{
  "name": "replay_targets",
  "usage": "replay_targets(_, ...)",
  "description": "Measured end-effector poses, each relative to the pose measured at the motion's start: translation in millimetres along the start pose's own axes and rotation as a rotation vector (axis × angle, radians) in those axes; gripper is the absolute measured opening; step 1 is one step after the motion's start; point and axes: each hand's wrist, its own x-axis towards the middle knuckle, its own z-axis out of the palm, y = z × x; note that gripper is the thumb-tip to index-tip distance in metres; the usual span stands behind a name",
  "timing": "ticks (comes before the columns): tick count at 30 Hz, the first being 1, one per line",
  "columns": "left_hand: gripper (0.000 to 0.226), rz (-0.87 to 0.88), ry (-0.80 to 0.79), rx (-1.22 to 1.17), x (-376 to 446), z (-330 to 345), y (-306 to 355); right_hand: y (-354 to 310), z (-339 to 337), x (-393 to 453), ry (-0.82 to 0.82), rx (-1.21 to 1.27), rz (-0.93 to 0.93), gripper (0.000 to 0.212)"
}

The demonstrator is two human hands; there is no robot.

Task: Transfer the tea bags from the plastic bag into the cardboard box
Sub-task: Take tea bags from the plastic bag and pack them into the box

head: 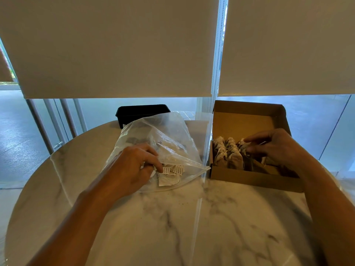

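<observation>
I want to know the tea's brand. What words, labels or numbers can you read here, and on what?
Paper tags of the tea bags in the plastic bag: dark print, too small and blurred to read.
Cardboard box: no print visible.
Black tray: no print visible.

- black plastic tray [142, 112]: lower front hidden behind clear plastic bag [163, 139]
- print on white paper tags [175, 169]: too small to read
- left hand [132, 167] fingertips: hidden in bag mouth
- brown cardboard box [249, 177] right interior: covered by right hand [276, 146]

tags [177, 169] in plastic bag [153, 131] | small dark print | too small to read
</observation>
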Motion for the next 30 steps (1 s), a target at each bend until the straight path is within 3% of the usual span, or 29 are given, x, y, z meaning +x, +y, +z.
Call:
replay_targets(7,0.032,-0.014,-0.017,-0.021,-0.4,-0.6,0.3,0.7,-3.9,0.0,0.063,0.079,0.032,0.031)
replay_targets(11,0.034,-0.011,-0.003,-0.029,-0.6,0.1,-0.8,-15.2,1.6,-6.2,0.128,0.116,-0.066,0.021)
replay_targets(16,0.037,-0.007,0.021,-0.04,0.1,1.8,-3.0,-54.3,30.5,-17.5,-0.04,0.104,-0.239,0.02)
replay_targets(21,0.042,0.02,0.054,-0.045,0.2,1.6,-3.2,-78.0,71.4,-29.6,-0.306,-0.11,-0.417,0.013)
replay_targets(26,0.044,0.026,0.094,-0.077,0.7,2.7,-2.4,-75.1,92.6,-30.4,-0.361,-0.31,-0.458,0.021)
replay_targets(30,0.029,0.026,0.142,-0.057,0.8,3.8,-1.6,-78.5,96.8,-30.1,-0.331,-0.353,-0.457,0.038)
